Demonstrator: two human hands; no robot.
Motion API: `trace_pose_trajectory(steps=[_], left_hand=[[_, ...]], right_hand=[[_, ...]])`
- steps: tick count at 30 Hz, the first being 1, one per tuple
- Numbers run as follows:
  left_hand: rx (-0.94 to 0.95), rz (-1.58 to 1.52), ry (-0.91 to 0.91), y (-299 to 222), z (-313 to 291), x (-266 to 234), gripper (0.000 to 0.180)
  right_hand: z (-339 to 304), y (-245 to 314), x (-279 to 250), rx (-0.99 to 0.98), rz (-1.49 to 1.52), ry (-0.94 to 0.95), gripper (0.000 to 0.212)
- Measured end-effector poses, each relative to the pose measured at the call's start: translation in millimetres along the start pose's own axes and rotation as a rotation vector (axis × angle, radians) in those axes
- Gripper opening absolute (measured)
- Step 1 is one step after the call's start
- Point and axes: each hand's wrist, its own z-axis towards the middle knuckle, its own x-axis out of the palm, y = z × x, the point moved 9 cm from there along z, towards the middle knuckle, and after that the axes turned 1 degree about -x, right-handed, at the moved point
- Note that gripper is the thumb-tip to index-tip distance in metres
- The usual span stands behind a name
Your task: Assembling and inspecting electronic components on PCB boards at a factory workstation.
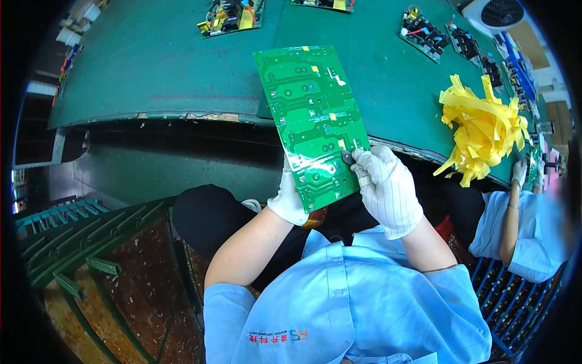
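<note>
A green printed circuit board [315, 130] is tilted up in front of me, its far end over the workbench edge. My left hand [287, 197], in a white glove, is closed on the board's left edge; its fingers are hidden behind the board. My right hand [391, 191], in a striped white glove, pinches a small dark pointed piece [348, 156] against the board's right side. Whether that is a blade or a tweezer tip I cannot tell. Close to its tip is a small yellow tape patch [341, 144]. Similar patches lie farther up the board.
A heap of yellow tape strips [482, 127] hangs over the edge of the green workbench [182, 67] at right. Assembled circuit boards [230, 15] lie along the far side. A fan [502, 12] stands at the far right. A co-worker in a blue shirt [515, 236] sits to my right.
</note>
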Motion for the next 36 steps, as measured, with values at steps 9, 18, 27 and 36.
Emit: trace_pose_trajectory(steps=[9,18,27,36], left_hand=[[-0.022,0.008,0.041,10.8,2.5,2.5,0.068],[-0.039,-0.011,0.037,12.1,3.6,-5.6,0.067],[-0.02,0.038,0.062,11.5,2.9,-8.1,0.077],[-0.014,0.141,0.026,13.0,3.2,-9.6,0.076]], right_hand=[[-5.1,-1.5,2.7,0.028,-0.065,0.011,0.019],[-2.1,0.8,5.2,-0.003,-0.078,-0.081,0.017],[-5.5,-2.4,-4.0,0.021,-0.039,-0.036,0.015],[-3.7,-1.5,4.9,0.043,-0.09,-0.052,0.017]])
